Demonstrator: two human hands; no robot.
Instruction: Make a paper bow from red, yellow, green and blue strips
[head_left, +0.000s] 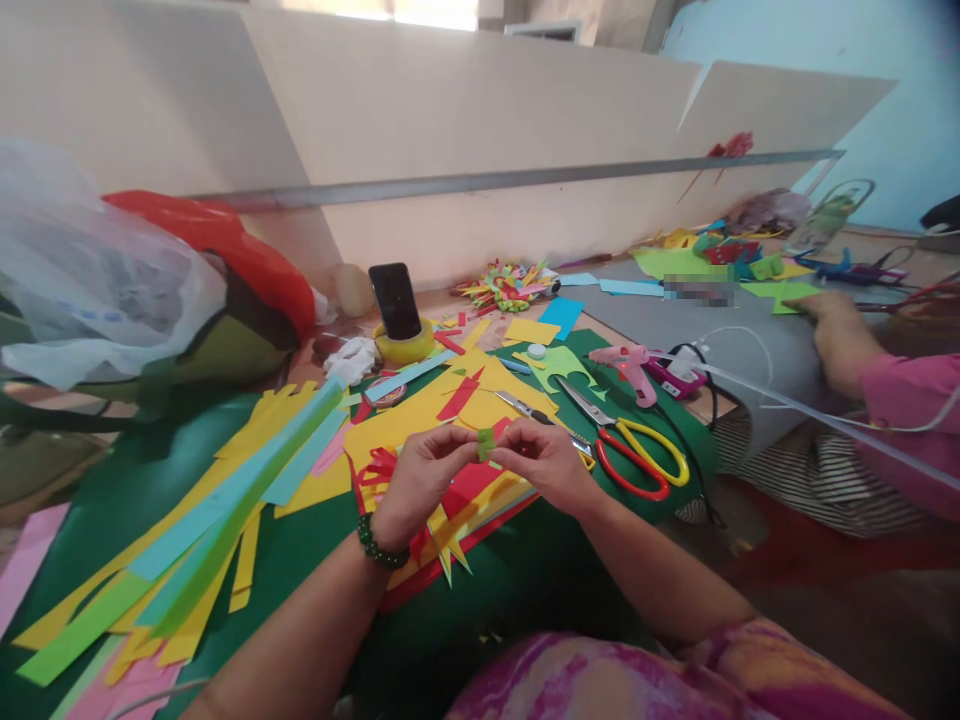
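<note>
A small piece of green paper is pinched between my two hands, above a pile of red and yellow paper. My left hand, with a dark beaded bracelet at the wrist, grips its left side. On its right side the fingertips of my right hand close. Just right of that hand lie scissors with one red and one yellow handle. A utility knife lies behind my right hand. Beneath my hands are red paper and pointed yellow strips.
Long yellow, blue and green paper strips spread across the left. A pink glue gun stands at the right with its cord. Behind are a phone on a yellow tape roll and a paper ornament. A co-worker's arm reaches in at right.
</note>
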